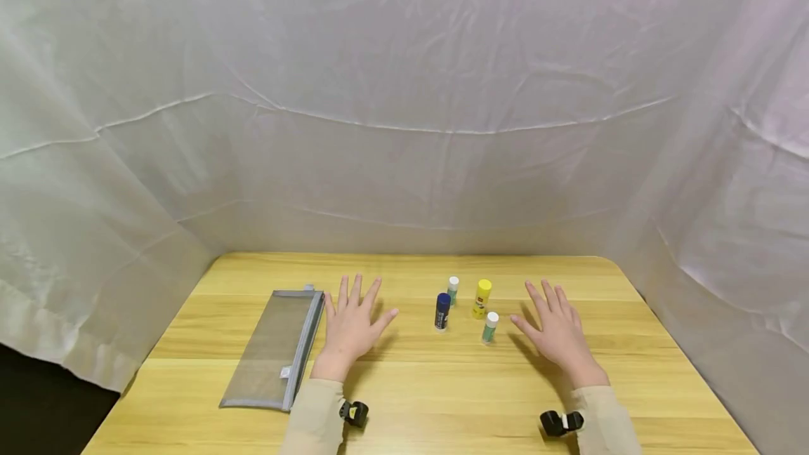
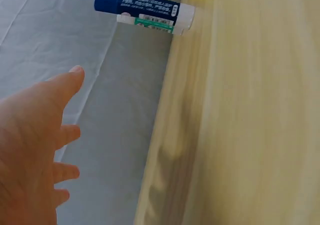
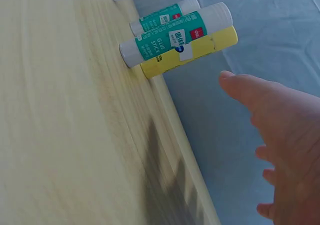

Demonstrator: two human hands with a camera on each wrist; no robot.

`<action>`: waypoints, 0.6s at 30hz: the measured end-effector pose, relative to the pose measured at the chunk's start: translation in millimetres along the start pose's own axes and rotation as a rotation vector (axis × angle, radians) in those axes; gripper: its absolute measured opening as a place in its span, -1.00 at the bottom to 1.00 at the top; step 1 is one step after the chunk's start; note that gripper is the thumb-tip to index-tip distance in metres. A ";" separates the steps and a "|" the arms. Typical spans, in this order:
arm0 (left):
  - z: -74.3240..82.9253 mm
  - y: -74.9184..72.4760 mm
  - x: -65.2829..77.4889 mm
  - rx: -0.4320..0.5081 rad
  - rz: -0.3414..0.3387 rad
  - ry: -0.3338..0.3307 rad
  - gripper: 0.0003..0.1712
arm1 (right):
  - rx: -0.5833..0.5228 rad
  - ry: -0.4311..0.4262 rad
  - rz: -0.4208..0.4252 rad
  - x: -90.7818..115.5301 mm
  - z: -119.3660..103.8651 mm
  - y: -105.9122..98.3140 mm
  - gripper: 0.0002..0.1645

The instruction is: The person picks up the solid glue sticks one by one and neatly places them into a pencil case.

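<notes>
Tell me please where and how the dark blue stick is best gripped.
I would pinch the dark blue stick around its middle, with the left hand from the left: it stands upright, and the yellow stick is on its right.

Navy glue stick, yellow glue stick and two white-capped green glue sticks stand upright, clustered; gray mesh zipper pouch lies flat at left.

Soft light (wrist views dimmer)
</notes>
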State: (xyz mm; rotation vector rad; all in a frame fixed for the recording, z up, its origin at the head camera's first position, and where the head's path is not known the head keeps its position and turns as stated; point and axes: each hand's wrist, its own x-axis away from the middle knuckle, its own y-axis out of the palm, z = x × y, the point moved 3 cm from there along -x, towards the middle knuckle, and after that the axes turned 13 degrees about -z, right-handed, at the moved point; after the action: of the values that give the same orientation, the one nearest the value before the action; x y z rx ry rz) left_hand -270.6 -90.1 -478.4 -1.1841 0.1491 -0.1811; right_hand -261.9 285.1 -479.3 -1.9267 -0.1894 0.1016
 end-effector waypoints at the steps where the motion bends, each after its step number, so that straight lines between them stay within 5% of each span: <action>1: -0.5 -0.9 0.1 0.007 0.002 0.005 -0.15 | 0.004 -0.011 0.017 -0.3 -0.2 -0.5 -0.01; 9: -5.4 -14.1 4.2 0.017 0.051 0.027 -0.17 | -0.057 -0.110 0.151 -0.9 -2.8 -3.9 -0.18; 18: -8.1 -30.4 8.8 0.002 0.186 0.066 -0.28 | -0.134 -0.102 0.186 1.1 -3.7 -11.5 -0.26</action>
State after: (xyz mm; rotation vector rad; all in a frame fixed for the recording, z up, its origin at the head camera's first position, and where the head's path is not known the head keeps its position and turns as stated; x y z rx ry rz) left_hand -265.6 -110.5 -453.4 -1.1562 0.3154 -0.0568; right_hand -261.2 285.9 -467.3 -2.0718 -0.0863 0.3190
